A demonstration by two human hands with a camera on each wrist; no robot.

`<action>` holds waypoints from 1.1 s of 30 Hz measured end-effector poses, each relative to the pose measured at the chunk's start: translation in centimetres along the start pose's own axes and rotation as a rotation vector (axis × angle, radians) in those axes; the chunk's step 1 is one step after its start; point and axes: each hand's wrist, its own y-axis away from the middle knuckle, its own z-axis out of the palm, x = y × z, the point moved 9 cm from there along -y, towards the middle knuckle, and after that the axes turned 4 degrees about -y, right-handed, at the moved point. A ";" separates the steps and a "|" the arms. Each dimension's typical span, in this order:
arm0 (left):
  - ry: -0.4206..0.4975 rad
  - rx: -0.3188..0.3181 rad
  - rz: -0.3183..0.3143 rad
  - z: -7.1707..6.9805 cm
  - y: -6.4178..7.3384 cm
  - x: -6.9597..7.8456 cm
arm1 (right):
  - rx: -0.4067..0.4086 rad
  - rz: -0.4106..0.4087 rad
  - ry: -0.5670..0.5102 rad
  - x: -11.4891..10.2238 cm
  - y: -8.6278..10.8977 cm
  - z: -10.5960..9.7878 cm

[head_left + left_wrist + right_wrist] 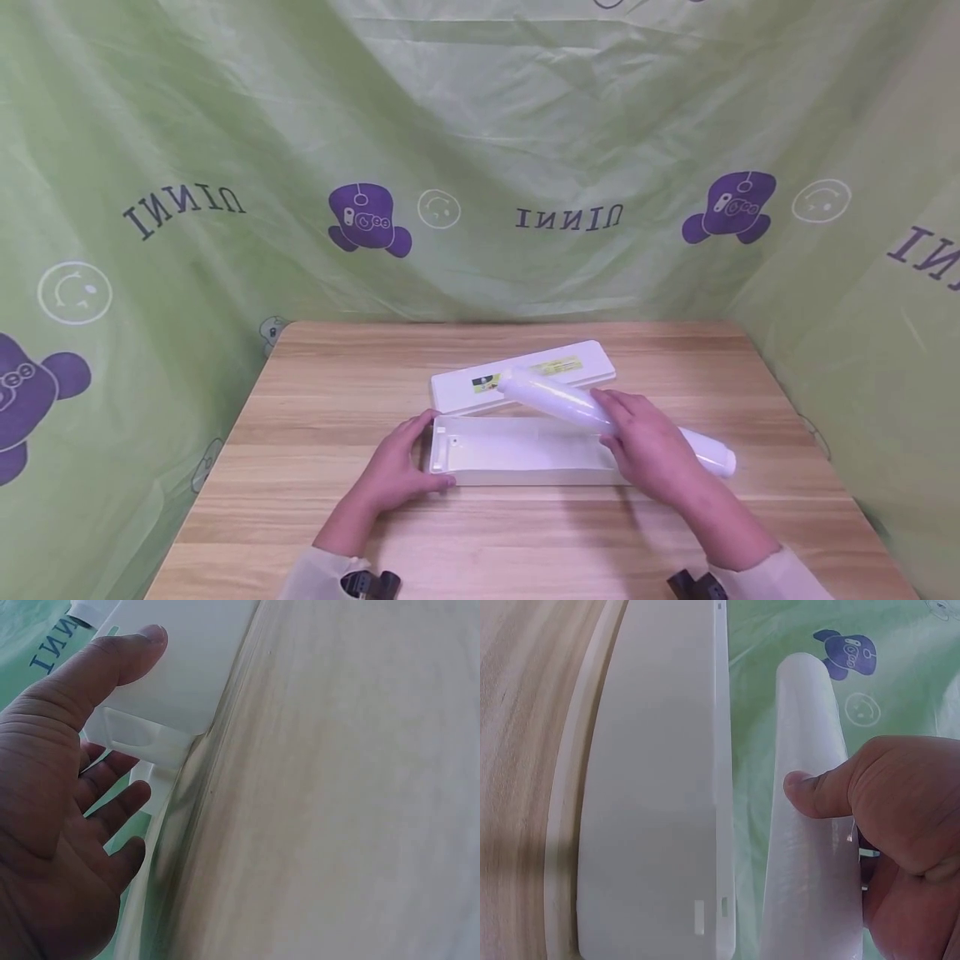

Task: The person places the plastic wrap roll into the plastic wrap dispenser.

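**Right of centre: a white roll held at a tilt by one hand**

In the lower right of the head view, the roll (558,402) slants, its left end higher in the frame, across part of the lid and the right end of the white box. The right hand (651,442) pinches it between thumb and fingers; the right wrist view shows it apart from the box. The left hand (397,468) grips the left end of the box (536,477), thumb on the near wall. Just beyond, the lid (528,361) lies askew on the counter (315,367), with patterned green cloth (465,125) filling the upper frame.

The roll looks smooth, so a loosened pinch could let it slip or swivel; lowered at this slant, it could knock the box's wall or the lid. The box might slide if the left hand let go.

The right hand and roll cover the box's right end. Some fingers of both hands are hidden, the lid's label is too small to read, and any loose edge on the roll cannot be made out.
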 end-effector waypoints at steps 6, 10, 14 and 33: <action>0.001 0.000 -0.005 0.1 0.0 -0.1 | -0.030 0.001 -0.003 -0.4 -0.3 0.6; -0.004 -0.001 -0.011 0.1 0.0 -0.2 | -0.025 -0.014 0.001 -0.8 -0.5 0.8; 0.002 0.003 -0.008 0.1 0.0 -0.2 | -0.019 -0.034 0.000 -1.2 -0.7 0.9; 0.108 0.004 -0.004 0.2 0.0 -0.1 | -0.056 -0.054 -0.004 -2.4 -1.4 2.1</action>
